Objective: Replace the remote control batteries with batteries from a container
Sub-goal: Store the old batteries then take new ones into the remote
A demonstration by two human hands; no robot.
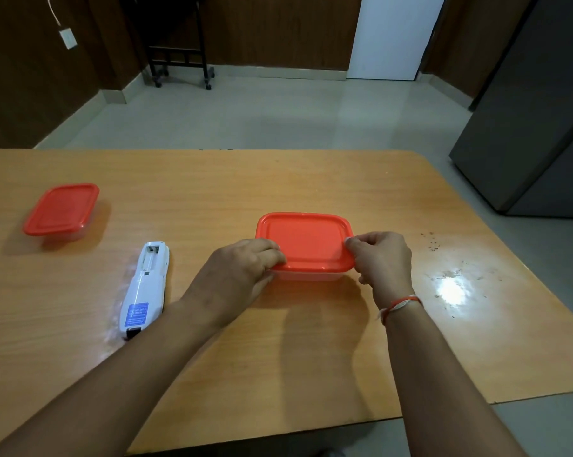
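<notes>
**Both hands on the near container's lid**

I see the nearer container (306,275) sitting mid-table, a little right of centre, with its orange lid (305,240) seated on top. My left hand (237,275) grips the lid's near-left corner, fingers curled over the rim and thumb tucked under it. My right hand (382,258) pinches the lid's right edge, fingers closed on the rim. What lies inside I cannot tell; the lid hides it.

Just left of my left forearm lies the white remote control (145,288), back side up, its battery bay open at the far end and a blue label near the close end. Well apart, toward the far left, rests a second container (60,209) with its own orange lid on.

The wooden table (212,189) is bare between the two containers and behind the near one. To the right, a glare patch and some dark specks mark the surface. The table's right edge runs diagonally close past that glare, and the near edge lies below my forearms. Beyond the far edge is open floor.
</notes>
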